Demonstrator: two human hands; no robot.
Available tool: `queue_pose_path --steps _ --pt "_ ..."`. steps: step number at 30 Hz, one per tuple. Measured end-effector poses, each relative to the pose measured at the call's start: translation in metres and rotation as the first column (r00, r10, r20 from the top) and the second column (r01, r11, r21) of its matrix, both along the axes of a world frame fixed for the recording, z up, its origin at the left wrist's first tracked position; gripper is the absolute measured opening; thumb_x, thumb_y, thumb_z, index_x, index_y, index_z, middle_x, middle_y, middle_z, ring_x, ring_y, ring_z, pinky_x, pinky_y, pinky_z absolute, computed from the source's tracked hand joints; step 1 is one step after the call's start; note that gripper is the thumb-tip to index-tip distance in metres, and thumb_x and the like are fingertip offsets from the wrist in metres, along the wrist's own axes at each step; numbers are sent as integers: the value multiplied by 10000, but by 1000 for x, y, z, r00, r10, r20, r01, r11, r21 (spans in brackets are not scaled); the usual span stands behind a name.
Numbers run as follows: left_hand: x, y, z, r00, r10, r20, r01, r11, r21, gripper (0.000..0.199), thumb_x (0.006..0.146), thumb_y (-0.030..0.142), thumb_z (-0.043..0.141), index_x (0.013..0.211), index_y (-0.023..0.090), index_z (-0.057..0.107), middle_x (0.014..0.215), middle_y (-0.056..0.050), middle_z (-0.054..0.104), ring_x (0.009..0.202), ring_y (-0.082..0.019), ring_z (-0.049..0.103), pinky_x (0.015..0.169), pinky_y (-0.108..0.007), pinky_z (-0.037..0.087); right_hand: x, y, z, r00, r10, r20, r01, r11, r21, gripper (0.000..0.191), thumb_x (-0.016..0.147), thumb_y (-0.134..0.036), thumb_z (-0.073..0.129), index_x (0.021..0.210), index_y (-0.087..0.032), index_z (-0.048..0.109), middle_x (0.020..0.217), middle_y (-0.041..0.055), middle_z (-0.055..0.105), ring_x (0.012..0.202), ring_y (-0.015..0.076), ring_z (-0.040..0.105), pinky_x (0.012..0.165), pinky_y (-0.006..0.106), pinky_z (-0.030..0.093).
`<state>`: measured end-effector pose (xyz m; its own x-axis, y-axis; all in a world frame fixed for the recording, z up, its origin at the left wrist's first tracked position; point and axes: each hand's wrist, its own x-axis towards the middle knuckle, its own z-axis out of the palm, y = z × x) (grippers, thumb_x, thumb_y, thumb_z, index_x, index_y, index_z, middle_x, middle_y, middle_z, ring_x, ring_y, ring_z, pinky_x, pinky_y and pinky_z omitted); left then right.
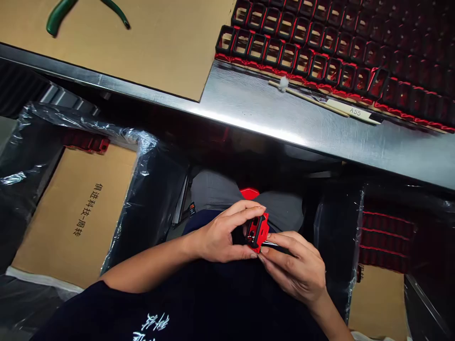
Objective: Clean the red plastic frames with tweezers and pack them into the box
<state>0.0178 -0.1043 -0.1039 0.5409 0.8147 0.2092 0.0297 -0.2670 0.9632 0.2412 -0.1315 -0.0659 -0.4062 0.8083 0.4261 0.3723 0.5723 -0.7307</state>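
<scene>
In front of my body, above my lap, my left hand (227,234) grips a small red-and-black plastic housing (262,229) between the thumb below and the fingers above. The part is tilted, its black-rimmed opening facing left and its red side facing right. On the other side, my right hand (296,265) is closed in a pinch around a thin, shiny metal tool (272,243). The tool's tip meets the housing's lower right edge, where my right fingertips also touch or nearly touch it. Most of the tool is hidden by the fingers, so its kind is unclear.
Many similar housings (272,51) stand in rows on the metal bench (245,102). Before them lie a wooden stick (313,101) and a tool labelled A55 (355,112). Green-handled pliers (59,16) rest on cardboard (152,52). Plastic-lined bins (145,142) flank my lap.
</scene>
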Motion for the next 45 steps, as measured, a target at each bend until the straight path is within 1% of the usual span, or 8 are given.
queue_pose_path --steps 18,26,31,33,35,39,41,45 --pt "-4 5 2 997 -67 -35 66 998 -22 878 830 368 817 1566 333 339 1342 -153 542 1251 -298 595 1040 -499 564 0 1 11 995 24 99 -17 998 -66 121 925 -98 691 1019 -150 746 941 113 786 821 189 734 712 301 651" --pt "-7 2 4 998 -18 -66 8 989 -151 836 769 359 871 1497 309 463 1333 -131 567 1181 -289 633 994 -473 596 -8 -3 12 988 5 152 -5 1000 -5 178 889 -26 701 1034 -129 713 935 109 800 815 206 763 716 305 659" --pt "-3 -6 2 991 124 43 -101 931 -350 741 752 295 882 1408 299 539 1397 -129 521 1236 -283 607 963 -387 607 -10 4 14 972 -87 217 73 995 73 164 894 -32 695 1011 -145 711 927 91 811 778 194 778 667 289 627" --pt "-1 -8 1 969 169 181 -77 900 -430 730 764 221 864 1396 336 516 1425 -105 501 1190 -239 636 976 -360 592 -3 16 14 953 -187 237 160 979 129 162 887 -48 716 994 -171 714 906 68 812 773 188 777 661 290 608" --pt "2 -9 2 925 186 332 3 869 -495 705 797 165 822 1384 378 493 1458 -79 478 1094 -179 672 951 -335 593 9 38 13 918 -320 233 276 939 205 179 861 -84 767 986 -202 715 924 50 813 788 193 773 682 307 596" --pt "4 -7 3 837 217 502 94 847 -523 651 824 161 799 1359 385 503 1506 -67 441 1076 -159 679 944 -342 598 41 103 7 831 -518 202 430 829 359 141 858 -192 810 966 -243 736 1013 61 807 896 245 753 803 382 571" --pt "4 -8 3 820 230 523 91 851 -517 656 819 169 810 1358 379 501 1519 -72 439 1090 -160 674 946 -338 600 55 137 3 809 -529 257 431 831 353 48 928 -254 744 975 -251 750 1025 70 802 936 250 733 865 398 547" --pt "2 -11 1 827 250 504 65 847 -527 687 798 164 835 1348 379 484 1549 -76 438 1136 -172 659 954 -347 601 70 183 -4 800 -533 276 449 837 313 110 947 -340 723 999 -252 764 1031 53 794 896 228 710 916 398 528"
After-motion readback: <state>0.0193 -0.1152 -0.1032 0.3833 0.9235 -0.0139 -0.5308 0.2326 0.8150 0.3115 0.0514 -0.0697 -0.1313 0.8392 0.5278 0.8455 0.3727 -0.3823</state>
